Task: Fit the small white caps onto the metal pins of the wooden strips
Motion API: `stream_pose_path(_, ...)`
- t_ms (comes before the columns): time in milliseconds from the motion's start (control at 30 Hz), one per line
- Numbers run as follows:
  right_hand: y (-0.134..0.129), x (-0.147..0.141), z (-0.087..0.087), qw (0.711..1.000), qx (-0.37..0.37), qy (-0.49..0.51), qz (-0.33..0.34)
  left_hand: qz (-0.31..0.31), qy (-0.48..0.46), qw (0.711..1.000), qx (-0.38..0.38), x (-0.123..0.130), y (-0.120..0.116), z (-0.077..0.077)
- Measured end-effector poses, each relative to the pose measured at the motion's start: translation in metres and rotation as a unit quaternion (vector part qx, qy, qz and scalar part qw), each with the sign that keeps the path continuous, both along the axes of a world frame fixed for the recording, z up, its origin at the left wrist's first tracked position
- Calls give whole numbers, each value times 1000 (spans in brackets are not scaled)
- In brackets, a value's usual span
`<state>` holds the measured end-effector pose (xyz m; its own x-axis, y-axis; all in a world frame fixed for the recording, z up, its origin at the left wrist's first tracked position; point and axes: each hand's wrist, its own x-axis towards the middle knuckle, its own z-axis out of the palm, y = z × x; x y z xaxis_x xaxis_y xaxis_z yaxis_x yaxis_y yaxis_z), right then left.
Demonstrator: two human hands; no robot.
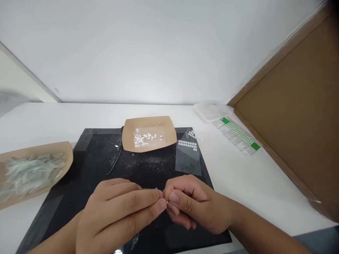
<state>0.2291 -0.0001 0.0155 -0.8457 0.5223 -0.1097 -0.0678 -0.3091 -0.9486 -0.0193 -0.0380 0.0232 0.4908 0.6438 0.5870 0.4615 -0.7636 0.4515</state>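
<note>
Both hands meet above the front of a black mat (100, 155). The fingertips of my left hand (122, 210) are pinched together, pointing right. My right hand (192, 203) is curled, its thumb pressed towards the forefinger and touching the left fingertips. Where they meet, a tiny whitish bit (167, 203) shows; the rest of whatever they hold is hidden by the fingers. Beyond the hands stands a brown paper tray (127, 135) with many small white pieces (148, 137) in it. A clear sheet (186, 162) with rows of white oval stickers (187, 144) lies at the mat's right side.
On the left, another paper tray (69, 155) holds a heap of thin clear strips (37, 169). A thin dark tool (115, 164) lies beside the middle tray. At the right are a green-edged plastic packet (238, 133), a translucent lid (212, 110) and a large cardboard box (291, 106).
</note>
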Motion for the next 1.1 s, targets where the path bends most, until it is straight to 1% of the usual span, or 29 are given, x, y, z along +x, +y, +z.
stream_pose_path(100, 1, 0, -1, 1000, -9, -5, -3, -47, 29, 998, 2, -4, 2, -6)
stream_pose_path(233, 1, -2, -1, 999, -11, -37, -12, -68, 46, 997, -4, -7, 5, -9)
stream_pose_path(300, 1, -4, -2, 998, -5, -62, -16, -64, 56, 996, 17, -6, 6, -6)
stream_pose_path(400, 1, -6, -4, 997, -6, -79, -4, -53, 78, 994, 46, -2, 7, 2)
stream_pose_path(500, 0, -8, -5, 997, -19, -74, 6, -33, 69, 996, 42, 3, 6, 9)
stream_pose_path(600, 1, -7, -5, 997, -20, -79, 13, -11, 44, 998, 43, 8, 6, 10)
stream_pose_path(700, 2, -7, -5, 997, -16, -80, 13, -13, 41, 998, 48, 9, 7, 8)
stream_pose_path(833, -1, -7, -2, 997, -9, -76, -22, -26, 44, 999, 19, 5, 12, 1)
stream_pose_path(967, -4, -8, -2, 996, -5, -64, -65, -40, 16, 998, 56, 1, 20, -4)
stream_pose_path(1033, -4, -9, -2, 995, 2, -61, -80, -45, 20, 996, 76, 1, 22, -5)
stream_pose_path(1100, -5, -9, -2, 994, 14, -62, -89, -38, 19, 996, 76, 2, 22, -5)
